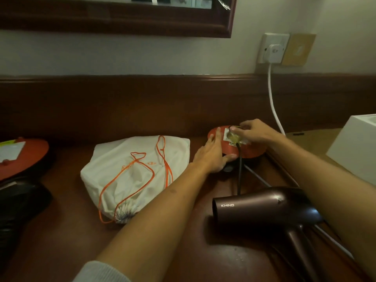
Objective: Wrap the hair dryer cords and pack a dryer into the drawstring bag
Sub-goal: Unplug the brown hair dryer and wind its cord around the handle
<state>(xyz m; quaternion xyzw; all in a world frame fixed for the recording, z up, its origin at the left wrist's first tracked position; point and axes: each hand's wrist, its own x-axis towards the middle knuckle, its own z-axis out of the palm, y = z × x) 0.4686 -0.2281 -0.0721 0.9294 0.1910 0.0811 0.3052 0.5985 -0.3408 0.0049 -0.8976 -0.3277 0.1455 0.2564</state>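
A dark maroon hair dryer (262, 210) lies on the wooden desk (67, 231) at the right, nozzle facing left. Its black cord (239, 169) runs up to a plug seated in a red round extension reel (255, 150) by the back wall. My left hand (211, 154) presses flat on the reel's left side with straight fingers. My right hand (253, 132) pinches the plug on top of the reel. A white drawstring bag (132, 174) with orange cords lies left of the reel, its mouth gathered shut and facing me.
A white cable (273, 102) runs from a wall socket (271, 48) down behind the reel. A white box (358, 145) stands at the right. Another red reel (24, 157) and a black object (20, 204) lie at the far left. A framed mirror (122, 19) hangs above.
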